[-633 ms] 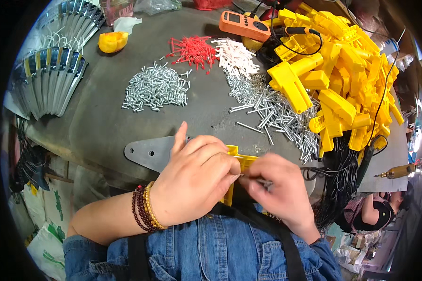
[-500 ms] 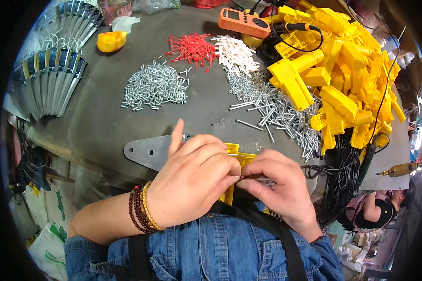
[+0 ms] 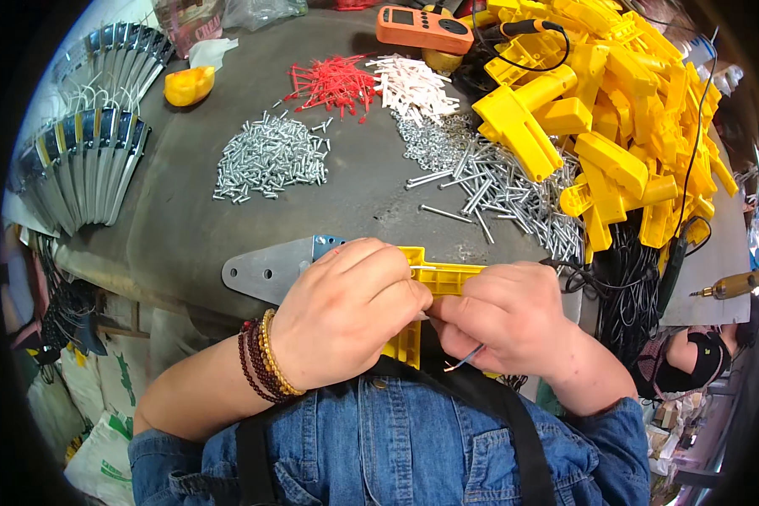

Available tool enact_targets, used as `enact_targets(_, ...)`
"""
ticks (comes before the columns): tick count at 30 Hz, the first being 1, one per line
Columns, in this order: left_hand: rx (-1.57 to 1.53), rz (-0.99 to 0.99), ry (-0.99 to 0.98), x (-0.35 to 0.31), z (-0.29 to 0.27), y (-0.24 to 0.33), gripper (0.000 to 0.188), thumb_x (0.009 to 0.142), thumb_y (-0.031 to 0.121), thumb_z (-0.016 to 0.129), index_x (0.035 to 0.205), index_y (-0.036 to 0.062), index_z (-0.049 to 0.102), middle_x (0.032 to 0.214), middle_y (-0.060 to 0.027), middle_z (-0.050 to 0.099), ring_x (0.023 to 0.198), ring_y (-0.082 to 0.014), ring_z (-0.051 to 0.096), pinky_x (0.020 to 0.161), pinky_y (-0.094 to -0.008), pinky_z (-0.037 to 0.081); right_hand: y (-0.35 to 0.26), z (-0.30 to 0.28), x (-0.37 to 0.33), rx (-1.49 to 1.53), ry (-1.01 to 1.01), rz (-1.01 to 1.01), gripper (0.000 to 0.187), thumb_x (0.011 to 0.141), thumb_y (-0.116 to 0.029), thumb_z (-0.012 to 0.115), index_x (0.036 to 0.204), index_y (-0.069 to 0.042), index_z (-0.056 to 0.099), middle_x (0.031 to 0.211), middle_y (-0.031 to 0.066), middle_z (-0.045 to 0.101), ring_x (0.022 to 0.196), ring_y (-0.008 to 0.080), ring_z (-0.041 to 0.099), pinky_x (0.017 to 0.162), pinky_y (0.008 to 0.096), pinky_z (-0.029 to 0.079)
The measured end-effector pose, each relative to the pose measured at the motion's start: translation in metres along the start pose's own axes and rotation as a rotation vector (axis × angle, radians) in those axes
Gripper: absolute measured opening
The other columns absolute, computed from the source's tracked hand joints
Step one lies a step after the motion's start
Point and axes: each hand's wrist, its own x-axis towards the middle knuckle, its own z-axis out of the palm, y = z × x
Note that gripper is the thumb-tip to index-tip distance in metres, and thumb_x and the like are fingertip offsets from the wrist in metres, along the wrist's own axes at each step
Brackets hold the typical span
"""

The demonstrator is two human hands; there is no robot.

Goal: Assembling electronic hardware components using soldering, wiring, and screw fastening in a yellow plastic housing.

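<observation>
My left hand (image 3: 343, 319) is closed in a pinch, its fingertips meeting those of my right hand; a small pale bit shows between them, too small to name. Closed fingers of my right hand (image 3: 514, 314) hold a thin wire (image 3: 466, 357), whose blue-and-pale end with bare strands pokes out below the fist. Under both hands lies a yellow plastic housing half (image 3: 447, 279), partly covered, with a white wire across its top. A grey metal blade (image 3: 266, 271) with two holes extends left from beneath my left hand, a blue section near its inner end.
Beyond the hands lie piles of short screws (image 3: 271, 158), red sleeved pieces (image 3: 336, 86), white sleeves (image 3: 413, 85), nuts (image 3: 434, 142) and long bolts (image 3: 514, 196). Yellow housings (image 3: 616, 126) heap at right beside black cables (image 3: 624, 291). An orange meter (image 3: 424, 30) sits at the back.
My right hand has turned over and moved slightly right, so the wire end now shows beneath it. My left fingers have curled in, the raised forefinger lowered.
</observation>
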Motion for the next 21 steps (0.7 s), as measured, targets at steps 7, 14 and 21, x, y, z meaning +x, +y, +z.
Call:
enact_targets(7, 0.335, 0.154, -0.224, 0.009, -0.008, 0.001, 0.020, 0.083, 0.022, 0.064, 0.094, 0.0051, 0.063, 0.095, -0.0070, 0.058, 0.107, -0.0282, 0.058, 0.107, -0.0546, 0.034, 0.022, 0.028, -0.020, 0.189, 0.115, -0.067, 0.009, 0.077, -0.018, 0.071, 0.081, -0.012, 0.065, 0.067, 0.0025, 0.055, 0.058, 0.0204, 0.060, 0.050, 0.0338, 0.048)
enact_targets(14, 0.297, -0.258, -0.037, 0.002, -0.028, -0.008, 0.035, 0.082, 0.030, 0.074, 0.110, 0.0100, 0.068, 0.112, -0.0067, 0.062, 0.113, -0.0266, 0.057, 0.107, -0.0552, 0.031, 0.004, 0.024, 0.010, 0.143, -0.011, 0.350, 0.016, 0.079, -0.016, 0.069, 0.092, -0.009, 0.065, 0.085, 0.0087, 0.057, 0.069, 0.0290, 0.064, 0.060, 0.0411, 0.053)
enact_targets(21, 0.435, -0.168, -0.109, 0.010, -0.022, 0.010, 0.021, 0.081, 0.031, 0.071, 0.097, 0.0164, 0.071, 0.106, -0.0026, 0.064, 0.106, -0.0216, 0.060, 0.106, -0.0524, 0.034, -0.002, 0.025, -0.001, 0.150, 0.083, 0.355, 0.013, 0.082, -0.023, 0.072, 0.088, -0.013, 0.066, 0.083, 0.0040, 0.061, 0.066, 0.0253, 0.065, 0.055, 0.0377, 0.052)
